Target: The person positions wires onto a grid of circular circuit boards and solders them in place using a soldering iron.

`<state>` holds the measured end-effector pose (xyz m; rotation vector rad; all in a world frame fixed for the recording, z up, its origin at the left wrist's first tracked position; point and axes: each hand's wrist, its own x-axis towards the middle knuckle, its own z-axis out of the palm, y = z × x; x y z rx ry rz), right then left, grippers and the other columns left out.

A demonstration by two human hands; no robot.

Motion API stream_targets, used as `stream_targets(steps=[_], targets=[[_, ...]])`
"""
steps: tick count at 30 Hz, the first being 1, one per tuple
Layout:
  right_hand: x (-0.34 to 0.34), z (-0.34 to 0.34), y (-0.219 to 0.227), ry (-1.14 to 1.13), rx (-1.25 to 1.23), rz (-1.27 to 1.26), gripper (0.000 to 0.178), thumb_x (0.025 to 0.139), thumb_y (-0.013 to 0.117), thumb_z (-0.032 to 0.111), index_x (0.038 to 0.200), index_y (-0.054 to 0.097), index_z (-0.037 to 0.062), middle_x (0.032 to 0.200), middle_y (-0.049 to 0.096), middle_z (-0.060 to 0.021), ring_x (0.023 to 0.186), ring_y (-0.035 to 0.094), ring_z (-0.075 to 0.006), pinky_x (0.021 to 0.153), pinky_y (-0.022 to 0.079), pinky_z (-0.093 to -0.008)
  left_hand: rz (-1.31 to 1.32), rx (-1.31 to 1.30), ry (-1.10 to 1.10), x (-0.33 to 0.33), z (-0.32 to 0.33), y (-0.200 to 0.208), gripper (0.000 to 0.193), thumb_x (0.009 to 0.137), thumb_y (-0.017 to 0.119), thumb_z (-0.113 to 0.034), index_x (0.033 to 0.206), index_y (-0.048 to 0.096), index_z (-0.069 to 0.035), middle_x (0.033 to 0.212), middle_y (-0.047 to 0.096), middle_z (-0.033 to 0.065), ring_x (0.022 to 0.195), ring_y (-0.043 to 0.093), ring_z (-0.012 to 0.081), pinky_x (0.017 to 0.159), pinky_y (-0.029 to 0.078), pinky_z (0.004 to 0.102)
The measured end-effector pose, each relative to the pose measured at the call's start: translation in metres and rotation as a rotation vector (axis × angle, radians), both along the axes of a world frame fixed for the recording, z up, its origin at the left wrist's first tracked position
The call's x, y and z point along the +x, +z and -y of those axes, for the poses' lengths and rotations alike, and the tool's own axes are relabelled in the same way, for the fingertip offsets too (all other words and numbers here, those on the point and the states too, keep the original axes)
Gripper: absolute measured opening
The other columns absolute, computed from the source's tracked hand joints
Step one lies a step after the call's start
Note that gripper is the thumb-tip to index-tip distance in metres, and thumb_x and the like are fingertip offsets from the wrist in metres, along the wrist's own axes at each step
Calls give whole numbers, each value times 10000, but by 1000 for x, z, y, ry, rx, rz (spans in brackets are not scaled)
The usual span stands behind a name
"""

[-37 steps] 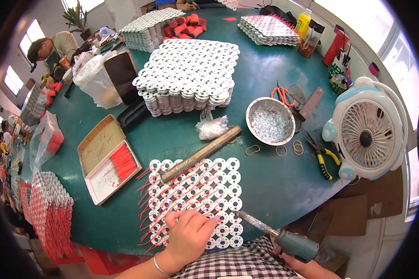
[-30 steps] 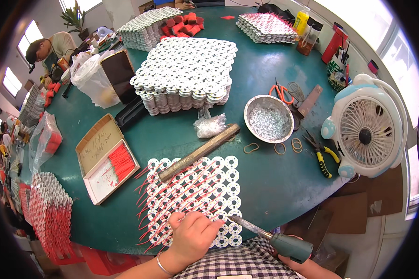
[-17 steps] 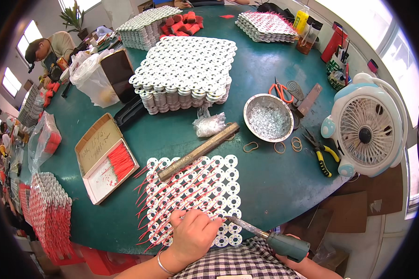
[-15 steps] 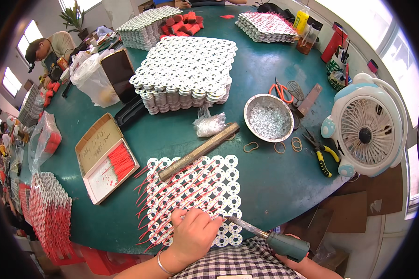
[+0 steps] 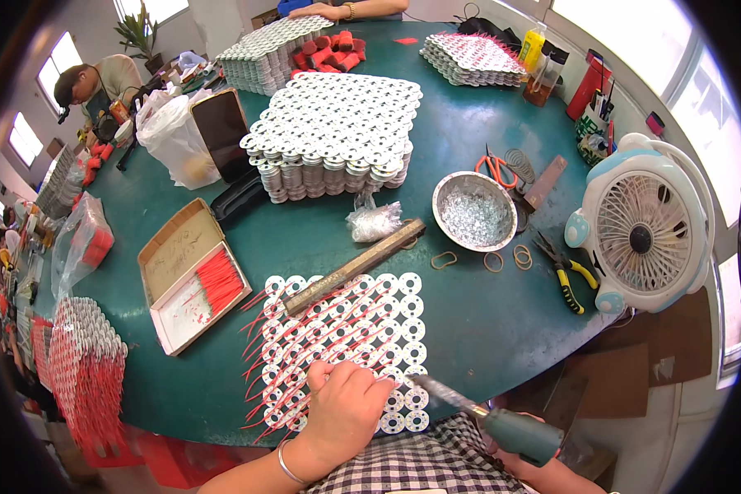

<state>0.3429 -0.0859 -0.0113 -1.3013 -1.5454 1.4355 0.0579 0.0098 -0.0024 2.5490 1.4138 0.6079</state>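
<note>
"On the green table (image 5: 486, 329), where's the grid of white ring-shaped discs (image 5: 347, 331)?"

"At the near edge, partly beneath the curled left hand (image 5: 346, 412); whether that pinches any thin red wires (image 5: 257, 323), I can't tell."

"The right hand (image 5: 514, 467)?"

"Gripping a green-handled soldering iron (image 5: 523, 436), tip near the grid's right edge."

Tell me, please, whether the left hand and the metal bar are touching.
Apart: the head view shows rows of white discs plainly visible between the left hand and the metal bar.
</note>
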Motion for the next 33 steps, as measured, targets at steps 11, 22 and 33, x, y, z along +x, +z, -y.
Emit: stream_targets(steps=[11, 22, 33], targets=[[-2, 29, -37, -208, 165, 116, 436, 842, 656, 256, 1151, 504, -13, 828, 606, -81, 684, 573, -173, 613, 465, -326, -46, 94, 24, -20, 11, 7, 128, 718, 635, -125, 835, 662, -171, 698, 490, -47, 741, 498, 126, 752, 284, 356], [-4, 30, -30, -109, 233, 177, 390, 837, 625, 65, 1193, 477, 4, 888, 602, -125, 768, 590, -205, 676, 495, -351, 13, 162, -25, -2, 4, 8, 124, 682, 673, -145, 803, 663, -175, 646, 451, -55, 697, 495, 118, 736, 283, 356], [-16, 24, -15, -193, 329, 224, 340, 781, 689, 71, 1088, 586, -35, 1052, 622, -179, 931, 619, -274, 769, 491, -349, 31, 94, -1, 3, 1, -6, 104, 700, 680, -142, 799, 659, -163, 656, 465, -49, 686, 492, 134, 722, 291, 354]])
